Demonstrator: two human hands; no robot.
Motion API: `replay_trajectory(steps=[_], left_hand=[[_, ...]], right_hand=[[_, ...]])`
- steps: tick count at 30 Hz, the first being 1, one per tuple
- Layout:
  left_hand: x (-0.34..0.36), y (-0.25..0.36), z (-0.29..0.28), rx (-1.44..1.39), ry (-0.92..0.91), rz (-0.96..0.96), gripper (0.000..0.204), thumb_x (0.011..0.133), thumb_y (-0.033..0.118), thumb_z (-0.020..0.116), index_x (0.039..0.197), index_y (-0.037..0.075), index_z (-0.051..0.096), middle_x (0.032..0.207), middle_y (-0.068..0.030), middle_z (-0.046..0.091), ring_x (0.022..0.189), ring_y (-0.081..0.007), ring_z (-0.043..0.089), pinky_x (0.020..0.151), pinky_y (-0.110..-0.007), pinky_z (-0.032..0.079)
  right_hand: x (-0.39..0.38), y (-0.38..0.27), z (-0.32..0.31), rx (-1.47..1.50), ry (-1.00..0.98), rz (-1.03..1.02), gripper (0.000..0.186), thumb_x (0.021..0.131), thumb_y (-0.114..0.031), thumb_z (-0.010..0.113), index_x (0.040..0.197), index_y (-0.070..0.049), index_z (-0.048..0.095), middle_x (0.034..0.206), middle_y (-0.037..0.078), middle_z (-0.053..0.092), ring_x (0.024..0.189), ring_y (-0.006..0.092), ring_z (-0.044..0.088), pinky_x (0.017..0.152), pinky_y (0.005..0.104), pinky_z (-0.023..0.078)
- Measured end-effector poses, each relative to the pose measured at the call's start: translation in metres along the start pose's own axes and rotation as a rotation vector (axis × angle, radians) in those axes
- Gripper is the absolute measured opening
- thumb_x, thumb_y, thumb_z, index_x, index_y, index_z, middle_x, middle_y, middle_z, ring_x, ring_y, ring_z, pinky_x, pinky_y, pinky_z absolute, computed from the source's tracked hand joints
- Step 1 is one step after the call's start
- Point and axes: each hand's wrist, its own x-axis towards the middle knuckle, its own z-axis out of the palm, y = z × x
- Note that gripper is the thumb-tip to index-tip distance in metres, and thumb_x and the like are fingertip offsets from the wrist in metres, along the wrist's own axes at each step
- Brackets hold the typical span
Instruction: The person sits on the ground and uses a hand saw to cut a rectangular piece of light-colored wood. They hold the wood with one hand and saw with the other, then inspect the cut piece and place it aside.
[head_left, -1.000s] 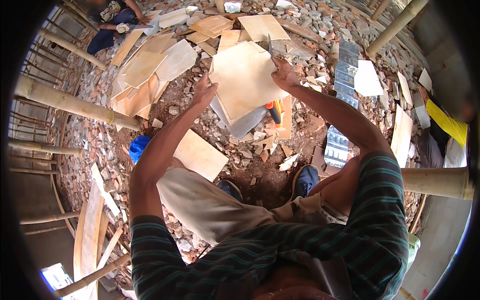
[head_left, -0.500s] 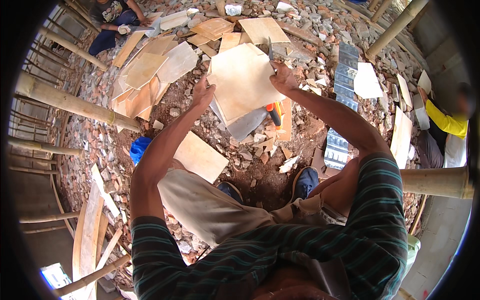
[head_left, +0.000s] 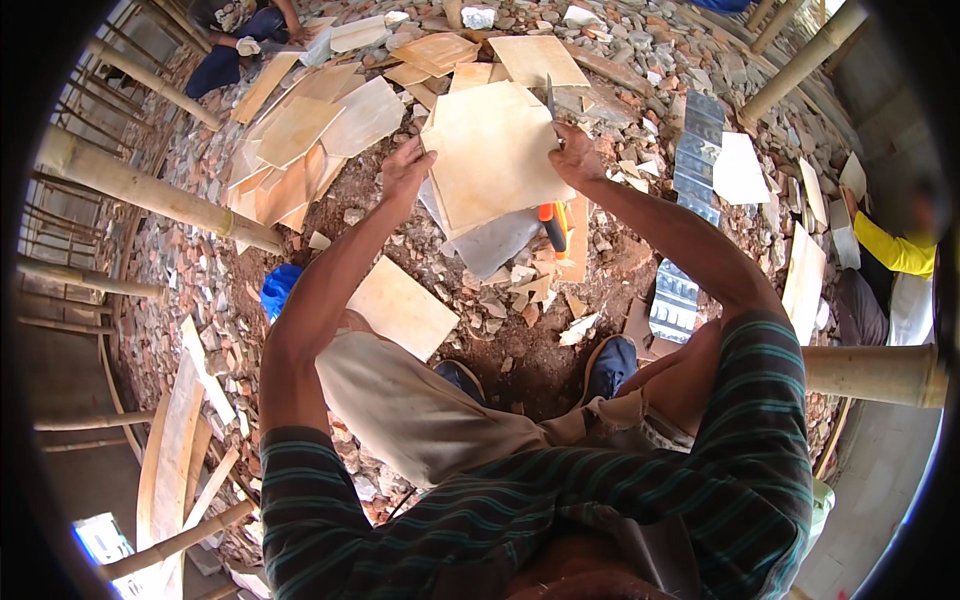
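Both hands are at a squarish beige tile (head_left: 495, 150), which seems to have another piece beneath it. My left hand (head_left: 405, 170) grips its left edge with bent fingers. My right hand (head_left: 577, 158) is closed on its right edge; a narrow dark blade (head_left: 550, 98) rises just above these fingers, but I cannot tell whether it is held. Under the tile lie a grey slab (head_left: 470, 250) and an orange-and-black tool (head_left: 555, 225), partly hidden. Another beige tile (head_left: 400, 305) lies beside my left leg.
Tile pieces (head_left: 300, 130) are piled at the upper left on brick rubble. A ribbed silvery strip (head_left: 697, 145) lies at the right. Bamboo poles (head_left: 160, 190) edge both sides. One person (head_left: 225, 65) sits at the upper left, another in yellow sleeves (head_left: 900, 250) at the right.
My hands and the tile have shifted slightly upward, along with a small shift of the whole view. The grip on the tile looks much the same.
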Motion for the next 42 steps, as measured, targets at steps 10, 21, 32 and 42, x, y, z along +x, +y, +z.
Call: replay_trajectory(steps=[10, 21, 32, 42], left_hand=[[0.001, 0.010, 0.001, -0.246, -0.043, -0.060, 0.062, 0.091, 0.009, 0.065, 0.143, -0.004, 0.035, 0.130, -0.0119, 0.058, 0.117, -0.0172, 0.057, 0.100, -0.032, 0.045], [0.014, -0.011, 0.002, -0.268, 0.186, 0.020, 0.044, 0.095, 0.007, 0.061, 0.135, -0.004, 0.049, 0.121, -0.0112, 0.064, 0.103, -0.0182, 0.064, 0.089, -0.031, 0.052], [0.013, -0.012, 0.005, -0.190, 0.384, 0.280, 0.037, 0.093, 0.002, 0.061, 0.131, 0.000, 0.058, 0.120, -0.0092, 0.066, 0.097, -0.0108, 0.061, 0.087, -0.024, 0.050], [0.024, -0.017, -0.008, -0.101, 0.378, 0.276, 0.031, 0.093, 0.002, 0.062, 0.123, 0.001, 0.064, 0.119, -0.0086, 0.067, 0.104, -0.0121, 0.060, 0.094, -0.025, 0.047]], right_hand=[[0.001, -0.002, -0.002, 0.119, -0.023, 0.125, 0.030, 0.073, -0.004, 0.050, 0.099, -0.001, 0.064, 0.086, 0.025, 0.065, 0.084, 0.0399, 0.065, 0.074, 0.0432, 0.051], [-0.002, -0.017, 0.014, 0.127, 0.128, 0.084, 0.027, 0.074, -0.006, 0.050, 0.096, -0.003, 0.065, 0.085, 0.024, 0.066, 0.081, 0.0398, 0.066, 0.074, 0.0432, 0.052], [0.000, -0.009, 0.032, 0.449, 0.030, 0.237, 0.025, 0.080, 0.000, 0.054, 0.102, 0.001, 0.066, 0.077, 0.005, 0.059, 0.061, 0.0117, 0.050, 0.054, 0.0237, 0.041], [-0.014, -0.015, 0.036, 0.631, 0.066, 0.192, 0.024, 0.079, 0.003, 0.054, 0.100, 0.002, 0.066, 0.075, -0.006, 0.056, 0.060, 0.0019, 0.044, 0.052, 0.0187, 0.037]])
